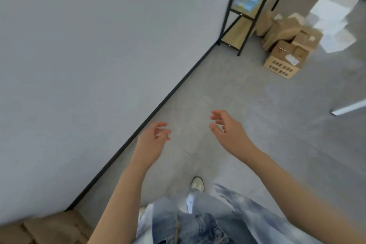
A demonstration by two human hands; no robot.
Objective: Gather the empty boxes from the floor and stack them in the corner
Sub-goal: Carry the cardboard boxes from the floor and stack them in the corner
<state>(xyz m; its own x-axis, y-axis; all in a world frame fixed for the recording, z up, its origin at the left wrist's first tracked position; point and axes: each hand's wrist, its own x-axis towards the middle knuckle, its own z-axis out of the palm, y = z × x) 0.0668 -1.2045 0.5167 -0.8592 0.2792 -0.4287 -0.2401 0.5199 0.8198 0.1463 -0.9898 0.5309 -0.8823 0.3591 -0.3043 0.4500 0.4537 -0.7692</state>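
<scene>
At far left I note a grey wall running diagonally, with a black skirting strip at its foot. In the bottom left corner lies brown cardboard, blurred; I cannot tell whether it is one box or several. My left hand hangs over the bare grey floor, fingers loosely curled and slightly apart, holding nothing. Below, between the arms, I see jeans and one pale shoe. My right hand is raised beside the left, fingers spread and relaxed, also holding nothing. Upper right stands a black-framed shelf unit. Just right of it a heap of brown boxes sits on the floor, well apart from both hands, with white boxes just beyond
</scene>
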